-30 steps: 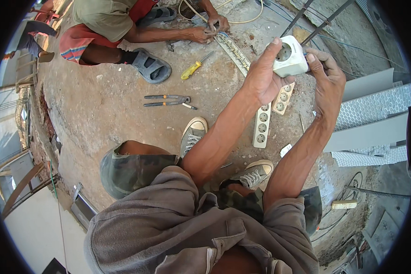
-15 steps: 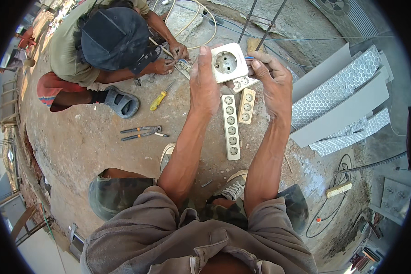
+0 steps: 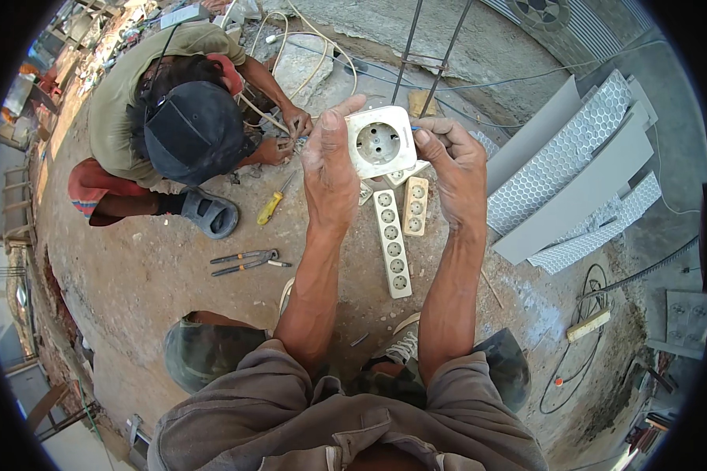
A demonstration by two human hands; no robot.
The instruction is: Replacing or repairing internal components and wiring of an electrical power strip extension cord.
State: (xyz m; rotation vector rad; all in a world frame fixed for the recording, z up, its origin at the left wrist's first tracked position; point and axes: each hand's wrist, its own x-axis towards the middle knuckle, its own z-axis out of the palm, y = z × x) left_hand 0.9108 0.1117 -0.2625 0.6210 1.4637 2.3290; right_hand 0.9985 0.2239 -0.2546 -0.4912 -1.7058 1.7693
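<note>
White plastic socket (image 3: 380,142) held up between both hands, face toward the camera, above the concrete floor (image 3: 133,290). Left hand (image 3: 329,169) closed on its left edge, thumb up along the side, fingers behind. Right hand (image 3: 453,161) pinches the right edge with curled fingers; a small blue-tipped thing shows at the fingertips, too small to tell what it is.

Socket: square with rounded corners, round recessed well in the middle with two pin holes; front looks scuffed and dusty. Back is hidden.

Directly below the hands, on the floor, two cream power strips lie side by side: long strip (image 3: 390,244) and short strip (image 3: 415,206). More socket parts sit just under the held one, partly hidden. Pliers (image 3: 245,261) lie near the left knee; a yellow-handled screwdriver (image 3: 270,207) lies further out.

Beyond, another person (image 3: 173,125) crouches, both hands on wires. Grey panels (image 3: 573,169) lean at the right side.

Risk, as judged: grip is at the edges only, so a slip would drop the socket onto hard concrete or the strips and could crack it. Grit could get into the pin holes. Loose cable (image 3: 581,337) near the right foot is a trip hazard.
</note>
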